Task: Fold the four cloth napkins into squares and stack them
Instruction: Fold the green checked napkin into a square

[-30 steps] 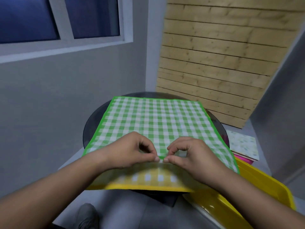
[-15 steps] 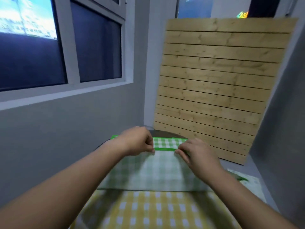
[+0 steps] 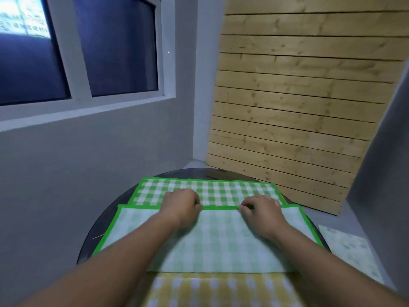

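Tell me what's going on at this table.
A person is folding a green checked napkin on the round dark table. The left hand and right hand pinch its folded-over edge, which lies short of the far edge. A yellow checked napkin lies under it, nearer the person; a pale patterned cloth lies to the right.

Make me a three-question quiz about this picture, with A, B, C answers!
1. Where does the green checked napkin lie? A on a round dark table B on a chair C in a drawer
2. What colour is the checked napkin nearest the person? A red B yellow C blue
3. How is the green checked napkin? A spread flat B folded partway over C rolled up
Answers: 1 A, the table rim shows beyond it; 2 B, yellow checks; 3 B, left hand and right hand pinch its turned-over hem.
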